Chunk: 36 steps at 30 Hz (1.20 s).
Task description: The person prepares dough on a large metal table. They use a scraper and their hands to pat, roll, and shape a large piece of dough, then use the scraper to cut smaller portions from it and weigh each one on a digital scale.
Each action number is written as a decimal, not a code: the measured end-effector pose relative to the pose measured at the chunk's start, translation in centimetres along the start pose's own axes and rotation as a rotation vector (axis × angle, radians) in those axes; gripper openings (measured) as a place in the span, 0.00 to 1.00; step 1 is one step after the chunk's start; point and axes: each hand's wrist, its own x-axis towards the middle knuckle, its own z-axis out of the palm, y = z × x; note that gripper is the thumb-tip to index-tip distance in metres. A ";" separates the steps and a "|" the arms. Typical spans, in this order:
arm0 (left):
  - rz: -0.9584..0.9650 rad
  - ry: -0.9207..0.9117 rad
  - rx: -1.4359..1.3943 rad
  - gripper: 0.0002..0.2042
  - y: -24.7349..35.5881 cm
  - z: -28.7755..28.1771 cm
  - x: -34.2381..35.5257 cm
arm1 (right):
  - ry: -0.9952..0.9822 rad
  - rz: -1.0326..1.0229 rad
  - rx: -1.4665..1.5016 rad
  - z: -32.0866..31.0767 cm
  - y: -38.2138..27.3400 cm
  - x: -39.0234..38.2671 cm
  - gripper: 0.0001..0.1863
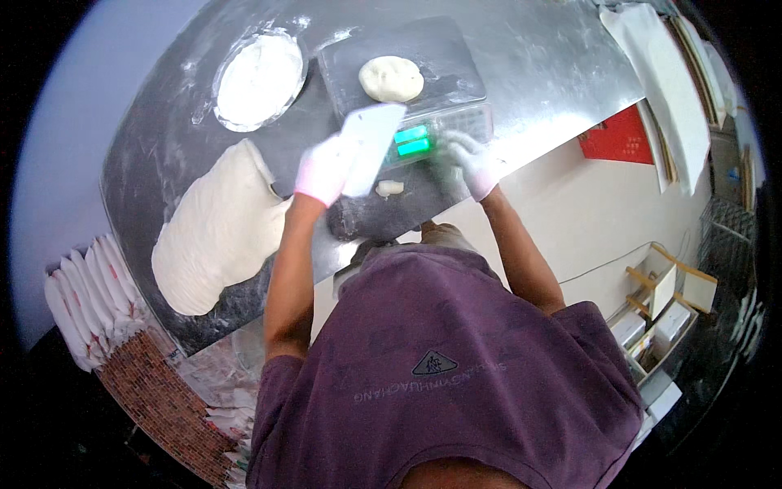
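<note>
Head view: near the square grey scale [448, 57], the white-gloved left hand [326, 167] grips a flat white scraper [373, 151]; the white-gloved right hand [471, 165] (blurred) I cannot tell.

One large dough slab [213, 232] left, one dough ball [391, 79] far, one dough scrap [389, 188] near; one digital scale [450, 55], one scraper [377, 145], one flour heap [259, 80], two gloved hands [323, 169] [473, 164].

Upside-down lettering [394, 392] and a triangular emblem [435, 363] on the purple shirt [440, 310], small print [632, 145] on a red panel [612, 137]
</note>
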 end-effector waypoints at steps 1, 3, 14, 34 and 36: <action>0.105 -0.137 0.286 0.14 -2.9 1.2 -1.0 | -0.041 0.076 -0.079 0.5 1.3 -0.4 0.18; 0.182 -0.222 0.533 0.15 -6.0 2.4 -4.0 | -0.133 0.221 -0.234 1.2 3.6 -1.4 0.18; -0.213 -0.111 0.534 0.16 -7.2 5.7 -7.1 | -0.144 0.192 -0.626 4.9 7.8 -2.5 0.22; -0.008 0.195 -0.004 0.12 -11.1 -0.2 -8.0 | 0.091 -0.897 -1.376 8.0 -5.8 10.5 0.13; -0.119 0.215 -0.006 0.12 -10.7 -1.1 -8.3 | 0.065 -0.974 -1.302 8.4 -6.7 10.4 0.15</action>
